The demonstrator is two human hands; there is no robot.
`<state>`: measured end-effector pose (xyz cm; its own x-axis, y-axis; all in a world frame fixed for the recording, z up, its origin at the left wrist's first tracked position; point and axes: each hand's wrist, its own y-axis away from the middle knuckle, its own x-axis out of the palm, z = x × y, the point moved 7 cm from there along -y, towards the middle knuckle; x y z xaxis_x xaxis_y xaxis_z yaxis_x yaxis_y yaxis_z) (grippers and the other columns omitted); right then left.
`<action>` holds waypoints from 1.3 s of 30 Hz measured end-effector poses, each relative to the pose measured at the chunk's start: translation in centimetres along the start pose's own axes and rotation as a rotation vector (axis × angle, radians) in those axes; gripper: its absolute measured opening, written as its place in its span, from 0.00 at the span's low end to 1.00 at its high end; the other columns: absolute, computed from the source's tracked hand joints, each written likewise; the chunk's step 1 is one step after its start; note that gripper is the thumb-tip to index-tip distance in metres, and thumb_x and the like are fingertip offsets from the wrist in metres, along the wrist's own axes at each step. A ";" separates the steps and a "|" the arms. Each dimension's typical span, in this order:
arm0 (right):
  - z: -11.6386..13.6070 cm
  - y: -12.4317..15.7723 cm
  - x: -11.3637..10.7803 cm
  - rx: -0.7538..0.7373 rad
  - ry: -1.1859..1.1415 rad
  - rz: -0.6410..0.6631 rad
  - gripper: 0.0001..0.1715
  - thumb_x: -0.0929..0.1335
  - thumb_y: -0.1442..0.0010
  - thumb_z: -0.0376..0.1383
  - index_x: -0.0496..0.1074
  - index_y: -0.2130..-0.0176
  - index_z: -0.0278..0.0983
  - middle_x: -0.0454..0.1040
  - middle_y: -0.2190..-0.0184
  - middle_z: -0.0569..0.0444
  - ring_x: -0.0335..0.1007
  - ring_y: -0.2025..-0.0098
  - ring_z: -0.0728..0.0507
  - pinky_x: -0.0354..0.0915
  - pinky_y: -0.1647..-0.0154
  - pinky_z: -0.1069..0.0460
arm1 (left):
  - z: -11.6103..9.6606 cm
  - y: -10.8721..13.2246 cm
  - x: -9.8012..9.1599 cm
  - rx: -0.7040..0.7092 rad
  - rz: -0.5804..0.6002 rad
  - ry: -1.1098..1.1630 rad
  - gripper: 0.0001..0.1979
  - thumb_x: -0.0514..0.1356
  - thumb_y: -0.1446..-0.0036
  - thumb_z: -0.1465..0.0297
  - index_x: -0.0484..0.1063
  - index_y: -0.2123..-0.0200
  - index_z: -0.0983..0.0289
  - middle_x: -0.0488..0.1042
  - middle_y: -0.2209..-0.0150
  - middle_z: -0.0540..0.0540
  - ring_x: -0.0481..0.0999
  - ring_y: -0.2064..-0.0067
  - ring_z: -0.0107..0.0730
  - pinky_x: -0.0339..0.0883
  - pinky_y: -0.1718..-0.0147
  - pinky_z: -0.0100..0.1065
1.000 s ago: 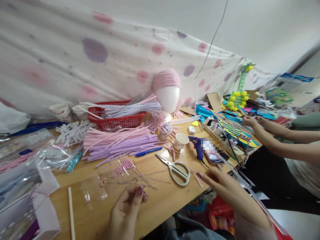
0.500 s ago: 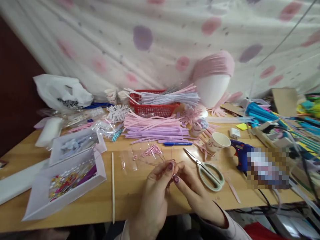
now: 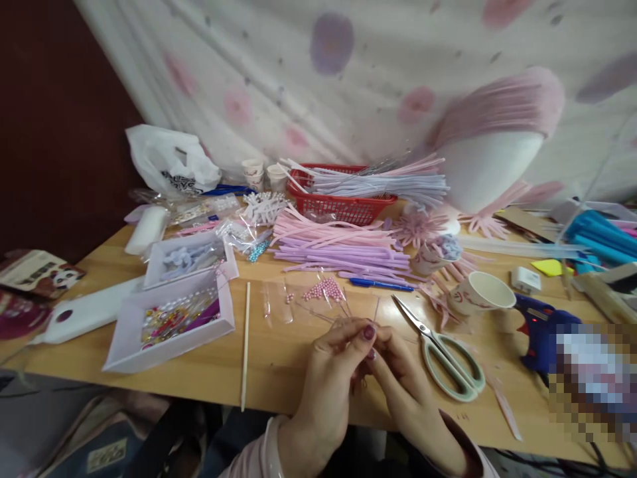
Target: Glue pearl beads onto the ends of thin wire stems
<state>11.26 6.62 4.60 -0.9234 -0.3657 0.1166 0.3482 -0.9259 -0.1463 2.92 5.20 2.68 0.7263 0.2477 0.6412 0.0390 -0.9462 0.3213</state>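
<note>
My left hand (image 3: 328, 378) and my right hand (image 3: 411, 392) meet above the front of the table, thumbs and fingertips pinched close together. A thin wire (image 3: 377, 311) sticks up from between the fingertips; the rest of what they hold is hidden by the fingers. Just beyond lie pink beads (image 3: 324, 290) on a clear plastic bag (image 3: 294, 297), with more thin strands trailing near my left fingers. To the right of my right hand, scissors (image 3: 440, 355) with pale green handles lie with their tips pointing away to the left.
Left are a wooden stick (image 3: 245, 348) and a white box (image 3: 169, 358) of gems. Behind lie purple pipe cleaners (image 3: 343, 255), a blue pen (image 3: 381, 285) and a red basket (image 3: 343, 209). Rightward stand a paper cup (image 3: 482, 292) and a blue glue gun (image 3: 540, 325).
The view has swung to the left, so the things on the table appear shifted right. Both hands stay pinched together, with little change in their grip.
</note>
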 end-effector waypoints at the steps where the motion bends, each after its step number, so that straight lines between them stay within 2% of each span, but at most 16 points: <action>1: 0.0 0.0 -0.1 -0.013 0.011 -0.025 0.11 0.67 0.33 0.44 0.69 0.65 0.42 0.70 0.74 0.57 0.68 0.74 0.49 0.67 0.74 0.55 | -0.1 0.0 0.0 0.022 -0.001 -0.019 0.16 0.71 0.52 0.58 0.82 0.67 0.65 0.73 0.65 0.53 0.62 0.76 0.17 0.51 0.82 0.22; 3: 0.0 0.0 -0.4 -0.028 0.021 -0.067 0.11 0.67 0.33 0.44 0.70 0.64 0.42 0.69 0.76 0.58 0.66 0.76 0.50 0.64 0.77 0.57 | -0.4 0.3 0.0 0.053 0.006 -0.088 0.17 0.71 0.51 0.60 0.82 0.60 0.63 0.75 0.55 0.58 0.70 0.71 0.22 0.61 0.79 0.23; 5: 0.0 0.0 -0.8 -0.028 0.040 -0.104 0.11 0.68 0.34 0.45 0.71 0.63 0.41 0.69 0.74 0.57 0.65 0.76 0.50 0.64 0.77 0.57 | -1.1 1.1 -0.4 0.090 0.019 -0.174 0.23 0.72 0.52 0.66 0.79 0.51 0.60 0.73 0.47 0.61 0.77 0.58 0.32 0.71 0.66 0.28; 6: -0.2 0.0 -1.0 -0.017 0.044 -0.116 0.11 0.68 0.34 0.45 0.71 0.63 0.41 0.69 0.74 0.57 0.64 0.76 0.51 0.63 0.77 0.57 | -1.5 1.6 -0.8 0.105 0.032 -0.236 0.26 0.71 0.52 0.68 0.77 0.47 0.60 0.72 0.44 0.61 0.76 0.52 0.37 0.73 0.59 0.31; 7: -0.3 0.0 -1.1 0.001 0.044 -0.118 0.11 0.68 0.34 0.45 0.71 0.63 0.40 0.69 0.75 0.57 0.62 0.77 0.51 0.62 0.78 0.57 | -2.2 2.1 -1.3 0.129 0.040 -0.315 0.26 0.69 0.50 0.70 0.76 0.46 0.60 0.72 0.44 0.62 0.76 0.49 0.40 0.73 0.54 0.34; 9: -0.8 0.0 -1.3 0.045 0.040 -0.103 0.12 0.68 0.34 0.46 0.70 0.63 0.40 0.69 0.77 0.58 0.58 0.80 0.52 0.56 0.81 0.57 | -3.8 3.0 -3.0 0.187 0.029 -0.592 0.17 0.64 0.44 0.70 0.78 0.50 0.60 0.75 0.49 0.62 0.78 0.53 0.40 0.74 0.56 0.35; 10: -1.0 0.0 -1.3 0.066 0.040 -0.091 0.12 0.68 0.33 0.46 0.70 0.63 0.40 0.68 0.78 0.58 0.56 0.81 0.52 0.53 0.82 0.57 | -5.1 3.3 -4.1 0.274 -0.037 -0.757 0.13 0.62 0.43 0.70 0.80 0.54 0.60 0.77 0.53 0.61 0.79 0.58 0.38 0.74 0.61 0.34; 12: -1.4 0.1 -1.3 0.094 0.042 -0.066 0.12 0.67 0.33 0.46 0.69 0.62 0.40 0.67 0.79 0.59 0.55 0.80 0.52 0.50 0.83 0.57 | -8.2 4.0 -6.8 0.475 -0.292 -1.054 0.11 0.60 0.41 0.69 0.80 0.57 0.60 0.79 0.62 0.58 0.78 0.66 0.36 0.72 0.69 0.32; 14: -1.7 0.1 -1.2 0.115 0.026 -0.043 0.12 0.67 0.33 0.46 0.69 0.62 0.40 0.66 0.79 0.59 0.55 0.80 0.51 0.49 0.82 0.56 | -10.1 3.9 -8.5 0.579 -0.470 -1.333 0.11 0.59 0.40 0.69 0.79 0.57 0.61 0.80 0.64 0.58 0.78 0.67 0.38 0.71 0.65 0.35; 16: -1.8 0.1 -1.0 0.125 0.005 -0.028 0.12 0.67 0.33 0.46 0.69 0.62 0.40 0.66 0.79 0.59 0.55 0.79 0.51 0.48 0.82 0.56 | -10.7 2.9 -9.4 0.546 -0.548 -1.542 0.12 0.58 0.39 0.70 0.78 0.55 0.62 0.81 0.65 0.59 0.80 0.65 0.42 0.70 0.62 0.37; 19: -1.9 0.0 -0.8 0.137 -0.014 -0.009 0.13 0.67 0.33 0.46 0.69 0.62 0.40 0.65 0.79 0.60 0.54 0.79 0.51 0.47 0.81 0.55 | -10.3 1.1 -10.0 0.393 -0.565 -1.743 0.13 0.56 0.37 0.71 0.76 0.52 0.64 0.83 0.63 0.61 0.82 0.61 0.45 0.70 0.62 0.37; 22: -2.2 -0.1 -0.7 0.170 -0.035 0.003 0.13 0.67 0.33 0.47 0.69 0.62 0.40 0.64 0.79 0.60 0.54 0.78 0.51 0.47 0.80 0.55 | -9.8 -0.1 -9.9 0.295 -0.554 -1.850 0.12 0.54 0.35 0.72 0.76 0.54 0.63 0.83 0.61 0.61 0.82 0.60 0.44 0.68 0.65 0.35; 26: -2.7 0.1 -0.7 0.214 -0.062 0.028 0.14 0.67 0.33 0.48 0.69 0.62 0.41 0.64 0.79 0.60 0.53 0.79 0.51 0.48 0.79 0.56 | -9.8 -0.5 -10.0 0.252 -0.554 -1.885 0.09 0.54 0.35 0.73 0.74 0.59 0.64 0.83 0.63 0.59 0.82 0.61 0.43 0.67 0.66 0.34; 30: -2.7 0.3 -0.8 0.221 -0.076 0.031 0.13 0.67 0.33 0.47 0.69 0.62 0.41 0.64 0.79 0.60 0.52 0.78 0.51 0.48 0.79 0.55 | -9.7 -0.6 -10.2 0.214 -0.558 -1.938 0.08 0.53 0.33 0.72 0.73 0.59 0.65 0.82 0.63 0.62 0.82 0.61 0.45 0.66 0.67 0.34; 33: -3.0 0.3 -0.8 0.239 -0.105 0.026 0.13 0.67 0.33 0.47 0.68 0.62 0.41 0.63 0.79 0.60 0.51 0.78 0.51 0.47 0.79 0.55 | -9.6 -0.6 -10.2 0.198 -0.574 -1.970 0.10 0.51 0.32 0.71 0.72 0.59 0.67 0.81 0.65 0.65 0.82 0.62 0.48 0.65 0.69 0.35; 39: -3.2 -0.1 -0.4 0.274 -0.195 0.050 0.16 0.69 0.36 0.50 0.68 0.63 0.40 0.61 0.81 0.62 0.43 0.81 0.53 0.42 0.81 0.56 | -10.0 -0.4 -10.5 0.235 -0.623 -1.952 0.10 0.48 0.32 0.71 0.68 0.58 0.67 0.80 0.67 0.64 0.81 0.65 0.45 0.62 0.74 0.33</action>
<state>11.06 7.12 1.39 -0.8652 -0.3975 0.3056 0.4468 -0.8878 0.1100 -11.62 5.05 2.76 0.1920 0.1266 -0.9732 0.4687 -0.8831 -0.0224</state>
